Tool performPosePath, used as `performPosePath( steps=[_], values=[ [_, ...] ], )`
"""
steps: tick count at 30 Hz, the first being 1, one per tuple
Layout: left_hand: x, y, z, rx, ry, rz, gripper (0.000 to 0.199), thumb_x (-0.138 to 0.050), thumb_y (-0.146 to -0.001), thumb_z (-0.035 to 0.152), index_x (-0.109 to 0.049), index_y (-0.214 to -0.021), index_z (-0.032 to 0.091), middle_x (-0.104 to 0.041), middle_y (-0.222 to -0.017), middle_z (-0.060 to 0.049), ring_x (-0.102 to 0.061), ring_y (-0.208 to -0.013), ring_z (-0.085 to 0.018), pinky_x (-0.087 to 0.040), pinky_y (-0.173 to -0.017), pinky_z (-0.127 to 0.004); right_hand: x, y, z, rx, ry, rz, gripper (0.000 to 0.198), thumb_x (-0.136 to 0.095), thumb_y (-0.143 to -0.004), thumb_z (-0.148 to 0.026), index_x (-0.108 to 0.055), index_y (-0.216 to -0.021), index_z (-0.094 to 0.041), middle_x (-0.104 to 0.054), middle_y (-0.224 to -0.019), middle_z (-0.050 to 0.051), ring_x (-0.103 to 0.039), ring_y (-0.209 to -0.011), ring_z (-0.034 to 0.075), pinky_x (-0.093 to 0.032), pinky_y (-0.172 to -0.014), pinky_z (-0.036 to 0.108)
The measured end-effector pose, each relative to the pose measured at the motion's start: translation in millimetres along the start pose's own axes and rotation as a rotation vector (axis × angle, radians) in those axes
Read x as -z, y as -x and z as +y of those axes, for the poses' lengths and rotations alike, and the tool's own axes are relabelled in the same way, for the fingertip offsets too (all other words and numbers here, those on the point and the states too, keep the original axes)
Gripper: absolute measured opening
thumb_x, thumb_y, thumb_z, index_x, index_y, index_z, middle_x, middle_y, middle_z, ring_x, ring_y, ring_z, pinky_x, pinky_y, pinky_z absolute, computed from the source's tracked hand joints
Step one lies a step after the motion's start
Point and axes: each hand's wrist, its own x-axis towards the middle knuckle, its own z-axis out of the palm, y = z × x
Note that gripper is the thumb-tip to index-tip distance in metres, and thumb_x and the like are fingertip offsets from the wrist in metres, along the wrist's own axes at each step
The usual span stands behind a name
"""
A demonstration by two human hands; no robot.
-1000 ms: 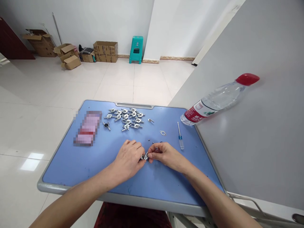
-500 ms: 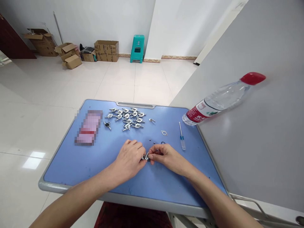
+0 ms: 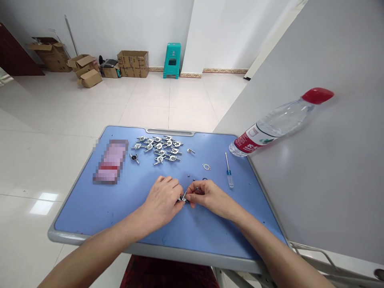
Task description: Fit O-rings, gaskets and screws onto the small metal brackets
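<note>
Over the blue table [image 3: 126,208], both hands meet at a small metal valve [image 3: 181,198], mostly covered by my fingers. My left hand [image 3: 163,198] is closed around its left side. My right hand [image 3: 211,199] pinches at its right side, where a thin silvery lever sticks up between the fingertips. Just beyond the right hand lie a dark rubber ring [image 3: 205,179] and tiny screws [image 3: 189,176]. A flat metal plate with holes [image 3: 206,167] and a loose lever piece [image 3: 191,151] lie farther off.
Several similar metal valves [image 3: 159,153] cluster at the table's far middle; one with a dark round face [image 3: 134,158] lies left of them. A blue-handled screwdriver [image 3: 229,179] and a water bottle [image 3: 255,138] are at right, beside a grey panel [image 3: 324,168]. A blurred pink item [image 3: 112,158] lies left.
Both hands stay at the same valve with almost the same grip. The whole view has shifted very slightly; nothing on the table has visibly moved.
</note>
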Motion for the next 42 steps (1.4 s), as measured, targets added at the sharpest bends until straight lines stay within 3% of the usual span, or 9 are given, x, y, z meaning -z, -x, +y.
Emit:
performPosePath(
  steps=[8, 14, 20, 25, 30, 38, 42],
  values=[
    [0.8, -0.6, 0.2, 0.008, 0.011, 0.009, 0.01, -0.064, -0.082, 0.014, -0.056, -0.077, 0.017, -0.059, -0.079, 0.001, -0.051, -0.074, -0.016, -0.033, -0.07, -0.031, 3.0, 2.8, -0.6, 0.025, 0.021, 0.025, 0.021, -0.064, -0.076, -0.035, -0.052, -0.079, -0.019, -0.055, -0.055, -0.005, -0.044, -0.055, 0.012, -0.031, -0.053, 0.025],
    [-0.4, -0.5, -1.4, 0.009, 0.02, 0.014, 0.01, -0.064, -0.083, 0.015, -0.055, -0.078, 0.018, -0.058, -0.079, 0.002, -0.051, -0.074, -0.016, -0.033, -0.069, -0.031, 21.3, 19.4, -9.5, 0.112, -0.242, 0.052, 0.035, -0.057, -0.083, -0.052, -0.059, -0.094, -0.018, -0.051, -0.077, -0.001, -0.041, -0.059, 0.01, -0.034, -0.052, 0.025],
    [-2.0, -1.2, -3.2, 0.006, 0.014, 0.042, 0.01, -0.062, -0.082, 0.014, -0.056, -0.077, 0.019, -0.059, -0.079, 0.002, -0.052, -0.075, -0.017, -0.033, -0.068, -0.031, 20.6, 22.3, -14.2, 0.197, -0.268, -0.015, 0.042, -0.048, -0.089, -0.06, -0.058, -0.088, -0.019, -0.063, -0.078, 0.004, -0.057, -0.07, 0.017, -0.046, -0.069, 0.031],
    [-2.0, -2.0, -5.1, -0.003, 0.026, 0.057, 0.009, -0.063, -0.081, 0.012, -0.056, -0.079, 0.019, -0.06, -0.08, 0.002, -0.053, -0.076, -0.017, -0.034, -0.069, -0.032, 14.7, 22.6, -14.8, 0.275, 0.05, 0.209, 0.044, -0.033, -0.096, -0.056, -0.054, -0.079, -0.022, -0.063, -0.072, 0.003, -0.055, -0.077, 0.018, -0.041, -0.076, 0.031],
    [-0.4, -3.2, -4.9, 0.017, 0.028, 0.055, 0.01, -0.064, -0.08, 0.011, -0.057, -0.079, 0.018, -0.062, -0.08, 0.001, -0.054, -0.077, -0.018, -0.036, -0.069, -0.032, 13.0, 23.9, -12.3, 0.275, 0.128, 0.365, 0.043, -0.025, -0.099, -0.052, -0.041, -0.072, -0.023, -0.05, -0.066, -0.001, -0.046, -0.065, 0.015, -0.037, -0.065, 0.029],
    [-0.4, -4.8, -7.4, -0.001, 0.007, 0.062, 0.009, -0.059, -0.081, 0.013, -0.054, -0.078, 0.019, -0.062, -0.081, 0.0, -0.055, -0.076, -0.019, -0.038, -0.068, -0.032, 8.7, 18.2, -8.6, 0.207, 0.001, 0.191, 0.024, -0.032, -0.096, -0.031, -0.039, -0.074, -0.022, -0.047, -0.07, -0.004, -0.045, -0.07, 0.014, -0.038, -0.068, 0.027],
    [-0.6, -5.5, -9.0, -0.016, 0.014, 0.059, 0.008, -0.056, -0.082, 0.013, -0.054, -0.078, 0.02, -0.062, -0.081, 0.0, -0.056, -0.076, -0.019, -0.039, -0.068, -0.032, 14.4, 20.2, -10.5, 0.249, -0.086, 0.103, 0.021, -0.037, -0.096, -0.036, -0.044, -0.083, -0.022, -0.051, -0.077, -0.003, -0.046, -0.061, 0.011, -0.039, -0.058, 0.025]
  ],
)
